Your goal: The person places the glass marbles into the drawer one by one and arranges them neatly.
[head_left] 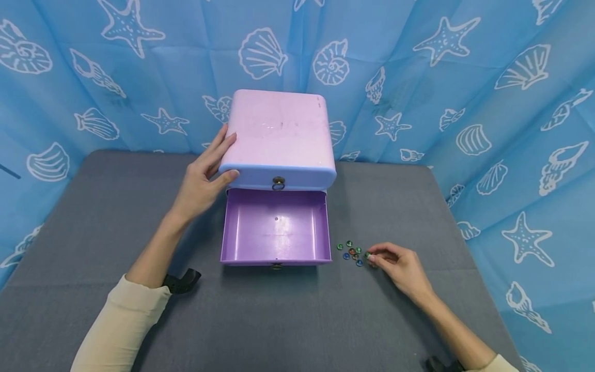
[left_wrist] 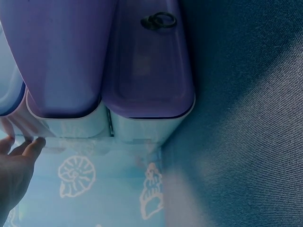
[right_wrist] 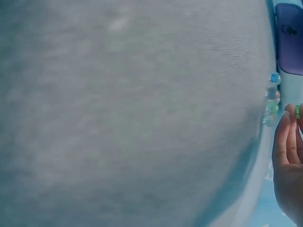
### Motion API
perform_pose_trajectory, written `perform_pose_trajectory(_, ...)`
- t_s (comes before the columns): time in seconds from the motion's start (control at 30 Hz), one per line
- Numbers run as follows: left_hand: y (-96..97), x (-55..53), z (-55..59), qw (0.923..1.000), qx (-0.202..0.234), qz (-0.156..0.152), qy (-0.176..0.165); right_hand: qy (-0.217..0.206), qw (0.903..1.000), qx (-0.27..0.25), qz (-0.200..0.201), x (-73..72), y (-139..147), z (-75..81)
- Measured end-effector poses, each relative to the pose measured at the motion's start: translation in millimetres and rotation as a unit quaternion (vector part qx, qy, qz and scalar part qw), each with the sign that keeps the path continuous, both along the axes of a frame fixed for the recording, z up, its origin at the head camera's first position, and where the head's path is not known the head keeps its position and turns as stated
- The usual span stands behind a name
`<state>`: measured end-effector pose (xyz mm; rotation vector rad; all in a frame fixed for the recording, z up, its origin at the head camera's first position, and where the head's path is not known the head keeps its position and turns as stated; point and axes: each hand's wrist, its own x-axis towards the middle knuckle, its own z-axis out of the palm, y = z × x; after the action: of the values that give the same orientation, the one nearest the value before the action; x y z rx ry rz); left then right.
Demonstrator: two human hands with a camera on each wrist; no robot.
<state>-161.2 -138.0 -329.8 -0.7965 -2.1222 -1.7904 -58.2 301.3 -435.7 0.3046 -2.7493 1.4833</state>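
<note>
A small drawer cabinet (head_left: pixel 281 129) with a pink top stands at the back of the table. Its blue top drawer (head_left: pixel 251 178) is closed, and the purple drawer (head_left: pixel 276 227) below is pulled out with a bare inside. My left hand (head_left: pixel 202 173) rests against the cabinet's left side, thumb at the front edge. To the right of the drawer, my right hand (head_left: pixel 402 266) pinches a green glass marble (head_left: pixel 368 255) between thumb and fingertips. Several green, blue and orange marbles (head_left: pixel 351 251) lie on the table beside that hand.
A grey cloth covers the table (head_left: pixel 260 320). Behind it and to the right hangs a blue curtain (head_left: pixel 400 67) with white shells and starfish. In the left wrist view, a lower purple drawer (left_wrist: pixel 147 71) with a ring handle is closed.
</note>
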Motion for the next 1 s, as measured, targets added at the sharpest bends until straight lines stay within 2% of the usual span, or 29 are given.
perform_pose_trajectory(0.13,-1.7,-1.6,-1.5,1.0000,0.001,0.000,0.001,-0.001,0.9998,-0.020,0.009,-4.1,-4.6,6.7)
perform_pose_trajectory(0.37,-6.7,-15.4,-18.2,1.0000,0.002,0.003,0.001,0.011,0.9971,-0.066,0.036,-10.6,-14.5,17.6)
perform_pose_trajectory(0.5,-7.2,-18.2,-22.9,1.0000,0.006,0.002,0.005,0.003,0.9952,-0.089,0.041,-13.0,-21.6,23.4)
perform_pose_trajectory(0.67,-6.5,-17.0,-22.9,1.0000,0.007,0.003,0.005,-0.009,0.9929,-0.111,0.040,-15.1,-31.0,30.6)
perform_pose_trajectory(1.0,-4.7,-12.3,-18.8,0.9999,0.002,0.010,-0.005,-0.009,0.9912,-0.120,0.055,-18.9,-47.7,44.6)
